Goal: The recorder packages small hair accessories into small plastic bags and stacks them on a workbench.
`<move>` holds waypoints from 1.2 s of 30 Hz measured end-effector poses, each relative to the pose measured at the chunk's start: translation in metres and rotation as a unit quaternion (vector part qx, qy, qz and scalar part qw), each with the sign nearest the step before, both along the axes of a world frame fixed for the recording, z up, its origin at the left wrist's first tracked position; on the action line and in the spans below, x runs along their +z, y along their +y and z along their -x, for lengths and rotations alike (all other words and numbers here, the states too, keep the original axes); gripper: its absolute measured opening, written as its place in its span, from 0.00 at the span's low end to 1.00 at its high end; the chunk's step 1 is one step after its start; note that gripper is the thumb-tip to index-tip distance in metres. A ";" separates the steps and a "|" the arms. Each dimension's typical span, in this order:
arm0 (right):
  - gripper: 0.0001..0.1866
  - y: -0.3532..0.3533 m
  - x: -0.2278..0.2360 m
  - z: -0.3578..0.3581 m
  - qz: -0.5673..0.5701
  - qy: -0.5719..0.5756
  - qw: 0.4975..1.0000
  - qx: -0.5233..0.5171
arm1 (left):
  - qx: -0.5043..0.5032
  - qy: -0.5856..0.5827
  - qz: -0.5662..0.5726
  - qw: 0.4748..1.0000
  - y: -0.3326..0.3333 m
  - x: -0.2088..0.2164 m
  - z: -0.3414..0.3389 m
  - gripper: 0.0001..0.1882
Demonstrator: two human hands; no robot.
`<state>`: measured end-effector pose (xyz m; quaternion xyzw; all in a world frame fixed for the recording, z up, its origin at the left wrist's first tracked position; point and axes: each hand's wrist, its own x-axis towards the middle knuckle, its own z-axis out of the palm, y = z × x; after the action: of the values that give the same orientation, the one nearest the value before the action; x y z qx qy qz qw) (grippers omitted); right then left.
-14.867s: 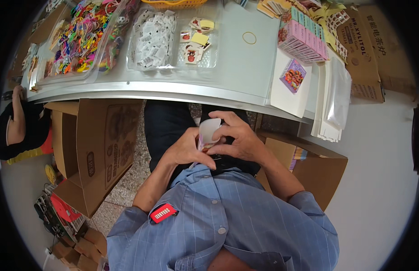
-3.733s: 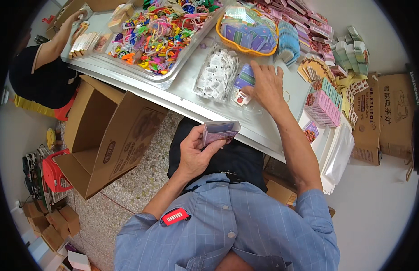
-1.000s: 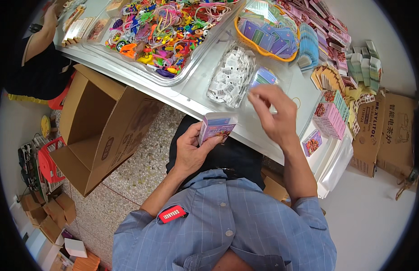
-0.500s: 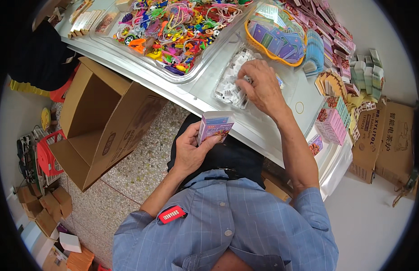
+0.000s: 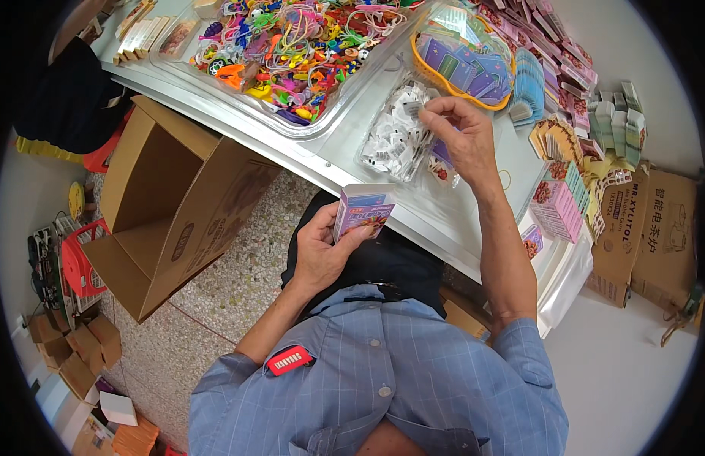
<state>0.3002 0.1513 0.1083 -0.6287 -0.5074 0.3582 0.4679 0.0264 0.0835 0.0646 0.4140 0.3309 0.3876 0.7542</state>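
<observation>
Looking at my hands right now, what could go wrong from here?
1. The left hand holds the small pink box over the lap, off the table; if it slips, it would likely drop to the floor.
2. The right hand pinches a small white piece above the clear tray of white pieces; a loose pinch may drop it, or lift several together.
</observation>
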 end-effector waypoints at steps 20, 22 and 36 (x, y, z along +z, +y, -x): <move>0.04 -0.070 0.050 0.033 -0.014 -0.033 0.991 0.126 | 0.009 -0.005 0.022 1.000 -0.004 0.007 -0.013 0.20; 0.04 -0.073 0.051 0.037 -0.007 -0.045 0.991 0.125 | 0.010 -0.009 0.025 1.000 -0.006 0.007 -0.013 0.19; 0.04 -0.082 0.042 0.031 -0.006 -0.037 0.992 0.123 | -0.013 -0.006 -0.002 1.000 -0.012 0.005 -0.017 0.19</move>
<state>0.2687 0.0697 0.1506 -0.5716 -0.5997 0.3868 0.4050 0.0434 0.0713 0.0695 0.4176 0.3205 0.3806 0.7603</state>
